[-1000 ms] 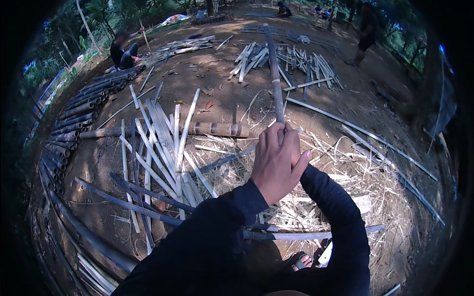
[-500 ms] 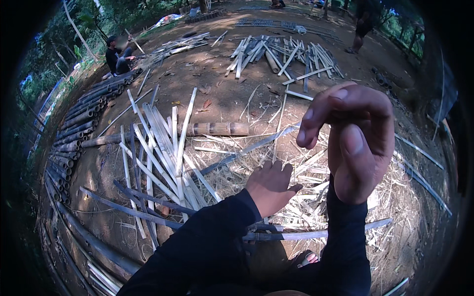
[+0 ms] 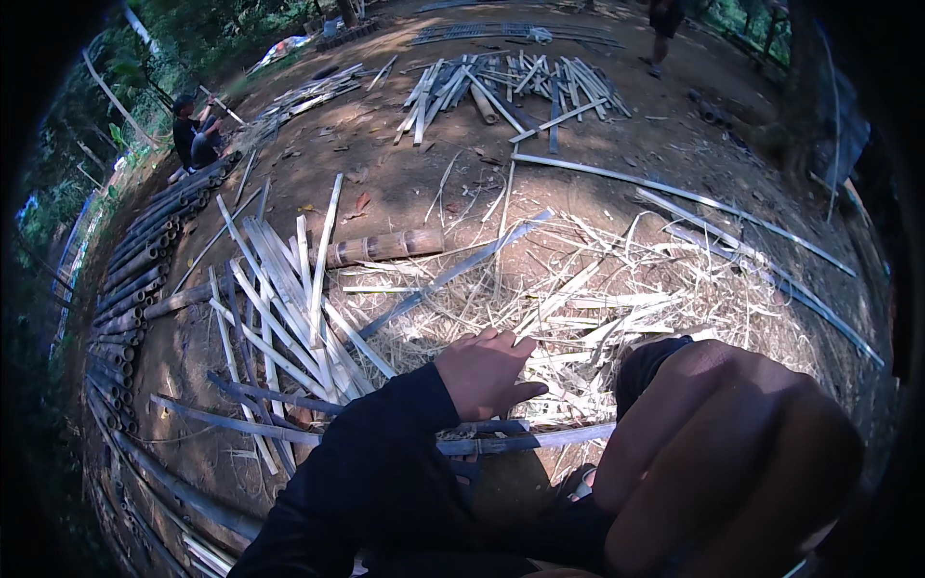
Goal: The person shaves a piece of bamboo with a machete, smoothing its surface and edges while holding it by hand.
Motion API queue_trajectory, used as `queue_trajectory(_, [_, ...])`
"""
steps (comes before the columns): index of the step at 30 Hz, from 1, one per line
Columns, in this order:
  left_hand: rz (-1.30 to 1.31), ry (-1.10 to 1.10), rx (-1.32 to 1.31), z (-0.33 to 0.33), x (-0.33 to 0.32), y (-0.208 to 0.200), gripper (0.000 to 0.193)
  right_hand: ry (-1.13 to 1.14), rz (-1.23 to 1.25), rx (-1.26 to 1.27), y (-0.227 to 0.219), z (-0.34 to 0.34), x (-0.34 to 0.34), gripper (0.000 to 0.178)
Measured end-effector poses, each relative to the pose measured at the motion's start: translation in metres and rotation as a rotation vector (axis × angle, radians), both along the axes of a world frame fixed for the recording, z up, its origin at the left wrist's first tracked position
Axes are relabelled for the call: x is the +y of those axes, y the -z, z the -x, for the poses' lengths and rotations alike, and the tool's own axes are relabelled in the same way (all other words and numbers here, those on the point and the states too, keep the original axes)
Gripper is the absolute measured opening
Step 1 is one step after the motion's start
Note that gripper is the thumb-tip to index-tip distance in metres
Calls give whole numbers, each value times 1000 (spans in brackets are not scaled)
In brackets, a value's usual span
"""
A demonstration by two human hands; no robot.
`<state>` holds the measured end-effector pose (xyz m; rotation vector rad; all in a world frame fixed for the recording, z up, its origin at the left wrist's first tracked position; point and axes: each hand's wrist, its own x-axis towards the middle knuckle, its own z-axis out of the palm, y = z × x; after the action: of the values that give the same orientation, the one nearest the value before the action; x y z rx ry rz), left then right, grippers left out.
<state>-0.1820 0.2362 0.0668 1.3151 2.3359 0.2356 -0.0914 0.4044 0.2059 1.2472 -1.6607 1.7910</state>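
Observation:
My left hand (image 3: 487,374) is open, palm down, fingers stretched out over the pale shavings (image 3: 578,332), holding nothing. Whether it touches them, I cannot tell. Close in front of me at the lower right, my right hand (image 3: 727,443) is raised and large in view, its fingers curled in. Nothing shows in it, though its fingertips are hidden. Left of my left hand lies a loose heap of split bamboo strips (image 3: 289,294), partly over a thick bamboo pole (image 3: 390,248). A dark bamboo strip (image 3: 540,441) lies crosswise just below that hand.
Dark bamboo poles (image 3: 140,279) are stacked along the left. Farther off lies another pile of strips (image 3: 506,91). Long strips (image 3: 694,197) stretch across the ground at right. A person (image 3: 198,135) sits at the far left; another person (image 3: 663,29) stands at the back.
My right hand has come down and closer, turning so its knuckles show. The view has shifted right, bringing the long strips at right into sight. My left hand stays spread over the shavings.

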Motion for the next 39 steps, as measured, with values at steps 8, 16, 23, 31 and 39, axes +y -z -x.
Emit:
queue_trajectory(8, [-10, 50, -14, 0, 15, 7, 53, -81, 26, -90, 7, -25, 37, 22])
queue_trajectory(16, [16, 69, -32, 0, 36, 15, 58, -88, 45, -131, 17, -24, 66, 21])
queue_trajectory(23, [38, 120, -42, 12, 58, 33, 61, -78, 52, -155, 27, -22, 89, 20])
queue_trajectory(31, [60, 132, 8, -4, 54, 14, 58, -46, 63, -183, 34, -20, 110, 21])
queue_trajectory(39, [-29, 257, -191, -38, 15, -24, 59, 23, 43, -202, 28, -44, 111, 23])
